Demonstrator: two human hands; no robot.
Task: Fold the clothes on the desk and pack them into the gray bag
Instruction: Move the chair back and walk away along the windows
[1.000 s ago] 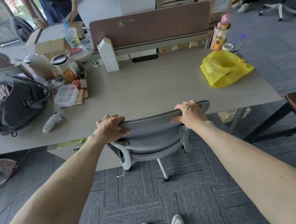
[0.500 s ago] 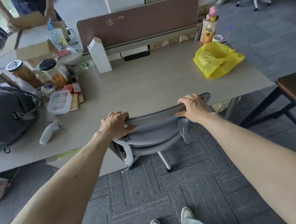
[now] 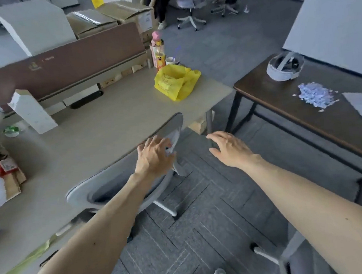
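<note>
**Nothing gripped**

Left hand (image 3: 154, 158) — fingers spread and unclenched over the gray chair (image 3: 117, 177) backrest; contact unclear. Right hand (image 3: 230, 148) slack, empty, above the carpet (image 3: 204, 201). Desk (image 3: 99, 134) just beyond the left fingertips — yellow bag (image 3: 176, 82) farther ahead on it.

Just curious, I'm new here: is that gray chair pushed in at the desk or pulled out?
Pushed in: the chair backs right against the desk edge, its seat hidden underneath.

The chair (image 3: 122, 178) stands before the bench (image 3: 108, 131). A plastic bag (image 3: 176, 81) lies on its far right corner, a partition (image 3: 63, 64) along its back. A second table (image 3: 306, 110) stands to the right.
</note>
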